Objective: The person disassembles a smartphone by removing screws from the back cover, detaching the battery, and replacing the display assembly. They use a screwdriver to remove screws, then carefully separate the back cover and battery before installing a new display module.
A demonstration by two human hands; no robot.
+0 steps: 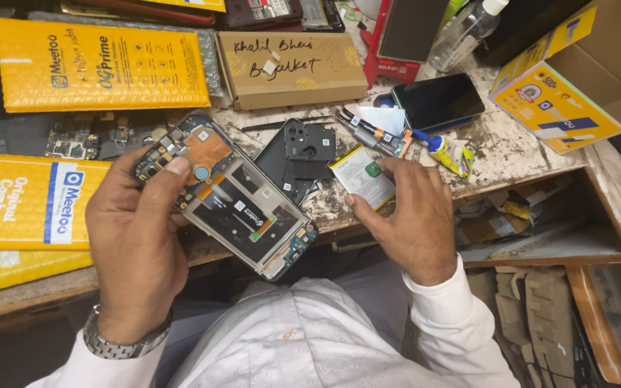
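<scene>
Copper-coloured shielding and green circuit board show inside the opened smartphone [230,192], which has its back cover off and lies tilted in the left hand [138,237]. That hand grips the phone's upper end from the side, thumb pressed on the board next to a small round part, fingers wrapped beneath, so the phone's lower end juts out past the front edge of the tabletop [501,147]. A metal watch [113,343] sits on that wrist.

The right hand [411,215] rests at the tabletop's edge, fingers closed on a flat white phone battery [363,176] with a green mark; the fingertips pinch its right and lower edges while the battery lies against the worn surface. Just behind the battery lies the black back cover [297,154] with its camera cut-outs, touching or overlapping it; which of the two I cannot tell.

Further back, a bundle of screwdrivers [371,133] and a small yellow glue tube [448,152] lie near a dark phone [438,100] lying screen up. A brown cardboard box [292,68] stands behind the cover, a yellow padded envelope [98,65] to its left, and another yellow package [19,201] lies under the left forearm side. An open yellow carton [569,86] stands at the right corner. White sleeves and a white shirt fill the lower view
</scene>
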